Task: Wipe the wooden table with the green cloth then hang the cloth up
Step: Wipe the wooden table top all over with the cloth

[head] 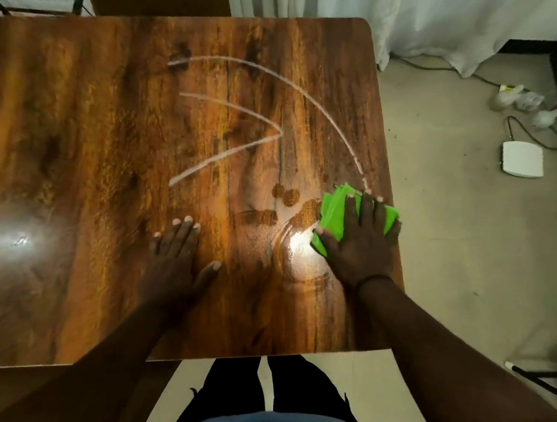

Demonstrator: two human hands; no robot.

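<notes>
Crumpled bright green cloth (337, 212) under flat, spread right hand (358, 241); left hand (175, 255) flat, empty.

The dark brown wooden tabletop (106, 162) has a strongly figured grain under a glossy, wet-looking finish that throws back two bright patches of light and carries thin pale streak lines toward twelve o'clock. The bright green cloth (336, 212), at three o'clock, looks soft, matt and crumpled. Off the tabletop, the pale floor (451, 259) looks smooth and matt, and the white curtain (438, 19) is folded fabric.
</notes>
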